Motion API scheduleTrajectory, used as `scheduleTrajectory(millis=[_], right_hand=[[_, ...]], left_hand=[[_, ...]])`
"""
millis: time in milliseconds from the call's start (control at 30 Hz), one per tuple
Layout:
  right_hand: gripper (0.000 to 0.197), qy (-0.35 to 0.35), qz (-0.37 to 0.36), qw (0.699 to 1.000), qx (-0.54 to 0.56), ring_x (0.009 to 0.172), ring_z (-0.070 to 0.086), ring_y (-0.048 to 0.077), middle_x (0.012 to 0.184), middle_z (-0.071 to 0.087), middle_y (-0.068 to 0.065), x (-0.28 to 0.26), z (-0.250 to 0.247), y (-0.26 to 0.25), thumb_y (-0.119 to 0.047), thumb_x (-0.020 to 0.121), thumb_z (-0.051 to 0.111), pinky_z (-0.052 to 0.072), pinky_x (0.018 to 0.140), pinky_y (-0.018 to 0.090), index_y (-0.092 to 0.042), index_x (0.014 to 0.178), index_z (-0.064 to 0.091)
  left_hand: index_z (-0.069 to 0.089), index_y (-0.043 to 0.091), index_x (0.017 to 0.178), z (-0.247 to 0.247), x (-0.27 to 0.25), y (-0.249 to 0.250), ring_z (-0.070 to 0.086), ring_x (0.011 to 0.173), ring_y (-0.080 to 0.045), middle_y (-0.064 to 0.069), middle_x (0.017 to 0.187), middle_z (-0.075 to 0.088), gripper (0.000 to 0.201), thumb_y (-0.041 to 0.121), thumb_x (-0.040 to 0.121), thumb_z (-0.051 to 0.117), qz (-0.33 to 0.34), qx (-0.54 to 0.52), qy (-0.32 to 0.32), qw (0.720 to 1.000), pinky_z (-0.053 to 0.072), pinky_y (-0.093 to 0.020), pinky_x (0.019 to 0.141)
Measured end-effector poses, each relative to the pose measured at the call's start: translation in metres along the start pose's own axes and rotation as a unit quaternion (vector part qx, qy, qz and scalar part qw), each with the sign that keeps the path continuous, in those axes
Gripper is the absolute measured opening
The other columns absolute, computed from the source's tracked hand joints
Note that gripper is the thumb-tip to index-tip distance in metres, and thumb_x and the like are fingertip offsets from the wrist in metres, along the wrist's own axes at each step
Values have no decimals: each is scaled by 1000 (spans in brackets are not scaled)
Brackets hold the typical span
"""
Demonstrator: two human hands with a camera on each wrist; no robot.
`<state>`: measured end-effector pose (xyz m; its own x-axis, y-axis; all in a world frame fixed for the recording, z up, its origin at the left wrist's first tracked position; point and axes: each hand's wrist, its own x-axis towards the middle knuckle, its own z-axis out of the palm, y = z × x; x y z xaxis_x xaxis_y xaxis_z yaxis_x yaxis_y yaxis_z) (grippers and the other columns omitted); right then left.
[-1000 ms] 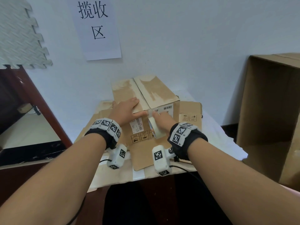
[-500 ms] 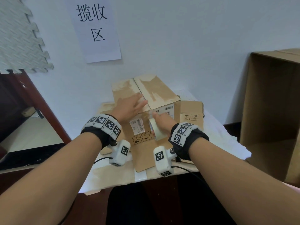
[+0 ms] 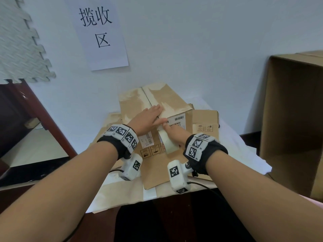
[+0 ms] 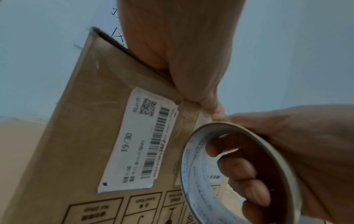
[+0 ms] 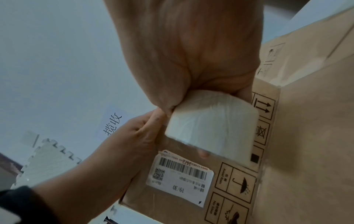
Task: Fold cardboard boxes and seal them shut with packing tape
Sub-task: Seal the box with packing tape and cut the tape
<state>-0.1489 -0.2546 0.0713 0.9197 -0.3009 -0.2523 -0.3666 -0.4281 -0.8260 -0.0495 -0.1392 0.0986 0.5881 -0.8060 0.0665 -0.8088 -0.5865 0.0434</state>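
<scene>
The cardboard box [image 3: 153,109] stands on the white table [image 3: 244,151], its two top flaps folded shut and meeting at a centre seam. The left hand [image 3: 145,119] lies flat on top of the box with fingers straight, spread across the seam near the box's front edge, pressing down and gripping nothing. Just in front of the box's top edge, the right hand [image 3: 174,135] grips the roll of packing tape [image 3: 168,143], fingers curled through its core and thumb over the outside, holding the roll against the box's front face beside the white shipping label [image 4: 138,141]. The two hands' thumbs touch at the box's front top edge. Flattened cardboard [image 3: 206,124] lies under and beside the box. To the right of the box stands a large open carton [image 3: 293,119]; on the wall behind the box hangs a paper sign [image 3: 99,32].
</scene>
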Motion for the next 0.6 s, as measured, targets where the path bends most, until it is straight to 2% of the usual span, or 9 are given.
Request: scheduleTrajectory(millis=[133, 233, 267, 333, 400, 533, 600], right_hand=[[58, 3, 8, 999, 38, 123, 48, 39, 133, 50, 25, 1, 0, 4, -41, 102, 28, 38, 103, 45, 4, 133, 46], [54, 36, 6, 994, 99, 117, 52, 39, 126, 53, 27, 6, -2, 11, -36, 103, 24, 41, 103, 49, 6, 129, 47], [51, 50, 6, 991, 120, 108, 56, 37, 117, 56, 25, 8, -5, 15, -34, 103, 25, 45, 99, 48, 5, 123, 51], [38, 64, 18, 984, 166, 85, 58, 26, 93, 59, 13, 11, -16, 22, -28, 102, 30, 50, 88, 39, -4, 95, 58], [29, 77, 54, 979, 184, 72, 55, 16, 78, 57, 3, 16, -32, 31, -16, 100, 38, 50, 82, 34, -13, 74, 52], [26, 130, 114, 968, 182, 77, 56, 20, 78, 57, 4, 25, -72, 53, -10, 96, 46, 52, 85, 35, -13, 70, 50], [31, 138, 154, 962, 181, 83, 55, 20, 76, 51, 2, 26, -91, 62, -8, 96, 45, 50, 76, 30, -15, 66, 42]], left_hand=[[16, 11, 154, 2, -2, -2, 12, 149, -19, -9, 162, 12, 68, 50, 101, 31, 2, 5, 8, 1000, 9, -35, 121], [17, 13, 154, 2, 1, -2, 14, 149, -19, -8, 161, 14, 67, 50, 101, 29, 0, 17, 21, 1000, 10, -33, 120], [18, 13, 154, 2, 2, -2, 15, 148, -19, -7, 161, 14, 66, 50, 101, 29, -1, 19, 25, 1000, 11, -33, 120], [20, 15, 154, 0, 3, -3, 17, 148, -18, -6, 161, 16, 65, 50, 101, 29, -2, 10, 30, 999, 13, -33, 119], [22, 18, 154, 0, 3, -6, 19, 147, -17, -3, 161, 18, 65, 53, 100, 29, -6, -12, 37, 999, 15, -33, 119], [29, 24, 152, -2, 4, -6, 25, 145, -12, 5, 159, 24, 63, 56, 98, 35, -32, -58, 63, 996, 21, -34, 117], [32, 26, 151, -3, 7, -6, 28, 144, -11, 7, 157, 27, 63, 58, 97, 37, -46, -68, 75, 994, 23, -33, 116]])
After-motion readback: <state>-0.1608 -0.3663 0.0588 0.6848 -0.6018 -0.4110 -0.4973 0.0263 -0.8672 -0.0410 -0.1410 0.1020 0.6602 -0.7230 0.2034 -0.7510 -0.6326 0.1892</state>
